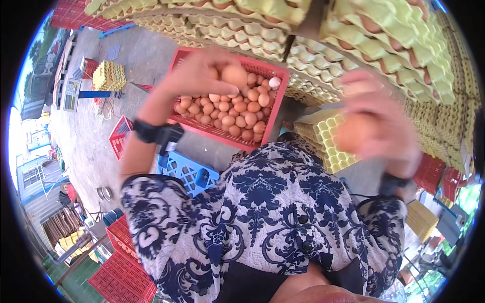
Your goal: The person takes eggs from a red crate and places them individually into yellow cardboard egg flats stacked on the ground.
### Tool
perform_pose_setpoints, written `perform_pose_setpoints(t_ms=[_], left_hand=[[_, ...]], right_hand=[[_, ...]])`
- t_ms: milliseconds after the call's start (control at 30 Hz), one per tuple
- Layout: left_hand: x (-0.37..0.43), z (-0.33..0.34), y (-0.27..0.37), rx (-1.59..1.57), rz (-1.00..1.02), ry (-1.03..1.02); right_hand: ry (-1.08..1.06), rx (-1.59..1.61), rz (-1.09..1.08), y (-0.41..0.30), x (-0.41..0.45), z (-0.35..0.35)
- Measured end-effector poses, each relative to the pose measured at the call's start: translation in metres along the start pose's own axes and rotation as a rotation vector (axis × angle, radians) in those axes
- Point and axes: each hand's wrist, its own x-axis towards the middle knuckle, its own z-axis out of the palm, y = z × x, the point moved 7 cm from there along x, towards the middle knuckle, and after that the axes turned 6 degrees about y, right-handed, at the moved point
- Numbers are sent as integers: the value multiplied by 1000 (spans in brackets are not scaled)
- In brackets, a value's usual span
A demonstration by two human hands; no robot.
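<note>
My left hand (201,75) is over a red plastic crate (223,140) of loose brown eggs (240,108). Its fingers and thumb close around a brown egg (234,77), which looks larger than those lying below; whether it holds a second one is hard to tell. One whitish egg (274,82) lies at the crate's right end. Motion blurs my right hand (386,121), raised on the right with a brown egg (354,130) in its grip. Beneath and beside that hand is a stack of yellowish egg trays (329,134), its top cells partly covered.
Tall stacks of filled egg trays (242,36) rise beyond the crate, and more filled trays (394,41) lean in at upper right. A blue plastic crate (189,172) stands near my left elbow. A weighing scale (71,94) and smaller tray stack (109,78) are farther left.
</note>
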Motion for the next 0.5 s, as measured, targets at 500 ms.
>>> perform_pose_setpoints(t_ms=[500], left_hand=[[-97, 158, -217, 537, -141, -463]], right_hand=[[-164, -455, 368, 257, 82, 231]])
